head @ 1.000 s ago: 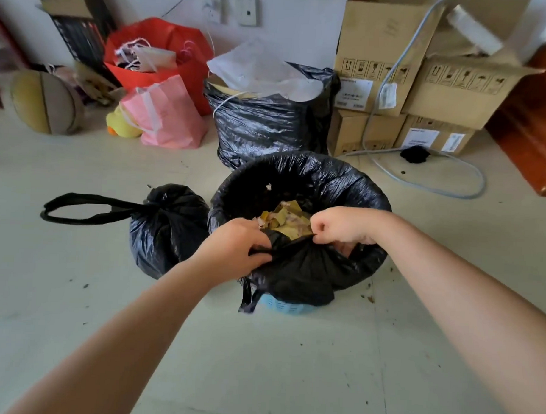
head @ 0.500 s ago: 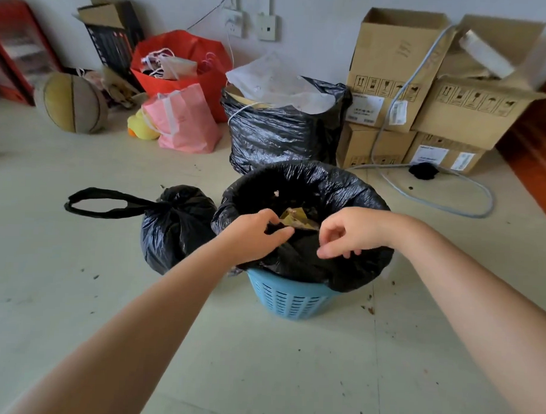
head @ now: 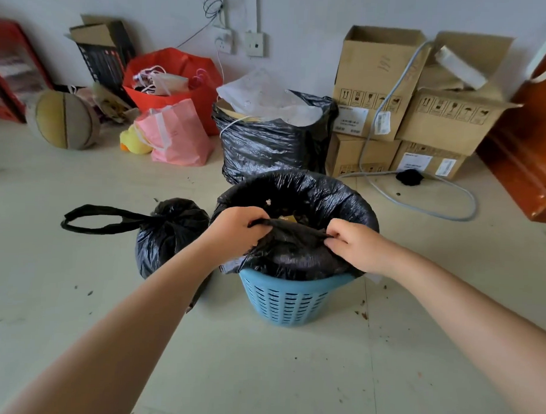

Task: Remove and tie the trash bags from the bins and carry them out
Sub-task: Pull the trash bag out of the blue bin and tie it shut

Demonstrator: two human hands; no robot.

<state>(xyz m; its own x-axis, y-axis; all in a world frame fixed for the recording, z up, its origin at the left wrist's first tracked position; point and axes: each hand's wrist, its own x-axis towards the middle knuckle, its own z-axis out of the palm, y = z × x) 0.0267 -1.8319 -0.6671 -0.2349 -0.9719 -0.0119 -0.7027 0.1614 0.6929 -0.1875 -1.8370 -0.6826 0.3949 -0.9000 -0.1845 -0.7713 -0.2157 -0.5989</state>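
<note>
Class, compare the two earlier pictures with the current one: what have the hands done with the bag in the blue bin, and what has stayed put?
Half a second ago the right hand had loosened its fingers; now both it and the left hand grip the near edge of the black bag, stretched taut between them and lifted off the blue bin, baring more of it. The tied bag beside it and the cardboard boxes have not moved.

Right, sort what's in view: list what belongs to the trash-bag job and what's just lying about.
Job:
- left hand and right hand, both gripping the black liner bag
- blue bin
- tied black bag beside the bin
- large black bag behind, open

Lying about:
- ball
- pink bag
- red bag
- yellow duck
- cardboard boxes
- grey cable
</note>
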